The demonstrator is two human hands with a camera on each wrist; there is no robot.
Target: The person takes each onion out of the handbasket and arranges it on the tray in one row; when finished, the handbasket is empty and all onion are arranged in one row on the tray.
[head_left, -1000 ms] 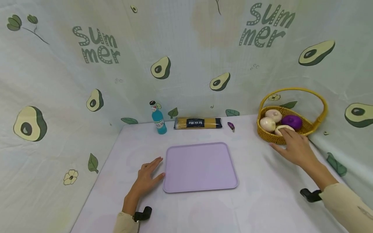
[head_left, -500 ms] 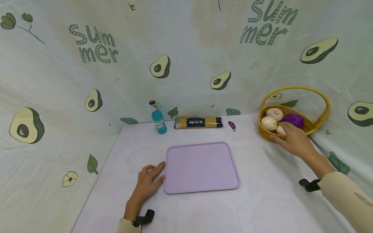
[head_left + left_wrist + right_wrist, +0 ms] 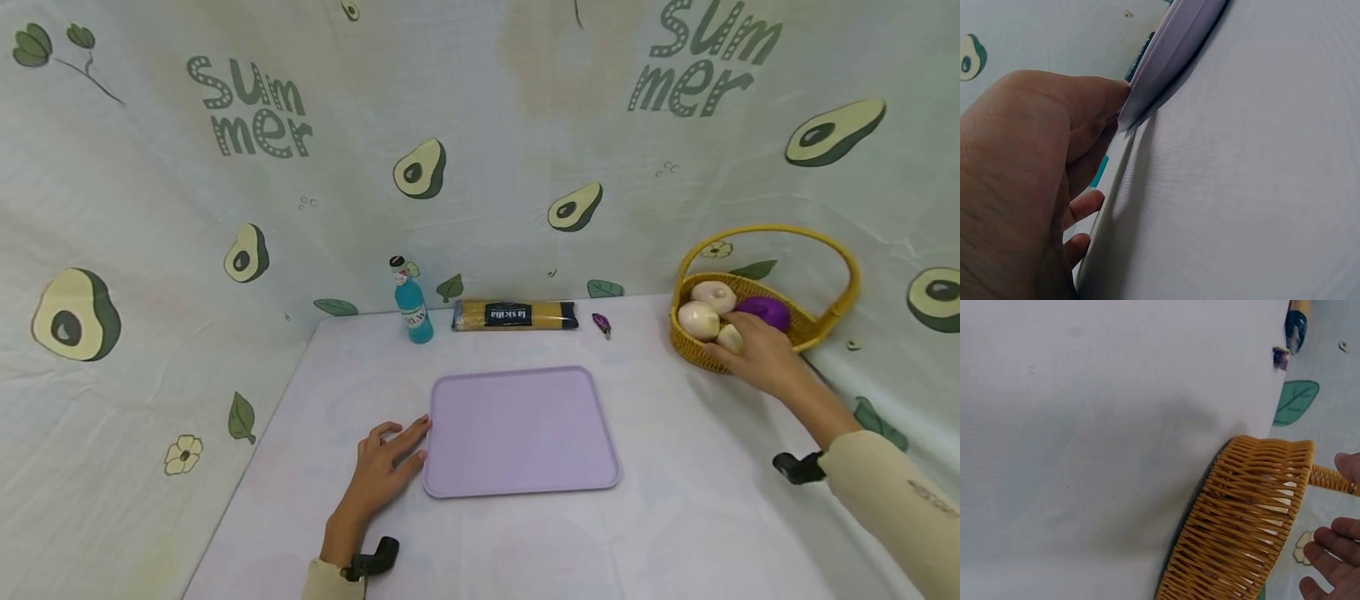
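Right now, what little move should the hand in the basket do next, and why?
Probably curl its fingers round the pale onion and lift it. The right hand lies over that onion inside the yellow wicker basket, while the left hand touches the bare lilac plastic tray.

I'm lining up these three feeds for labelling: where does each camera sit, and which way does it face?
Head: worn on the head, looks forward and down at the table, tray and basket; both hands and sleeves show.
Left wrist: low beside the left hand, looks along the table at the tray's edge, which the thumb touches.
Right wrist: by the right hand, looks at the basket's woven wall; only fingertips show.
Shared: head and right wrist both show the basket; head and left wrist both show the tray.
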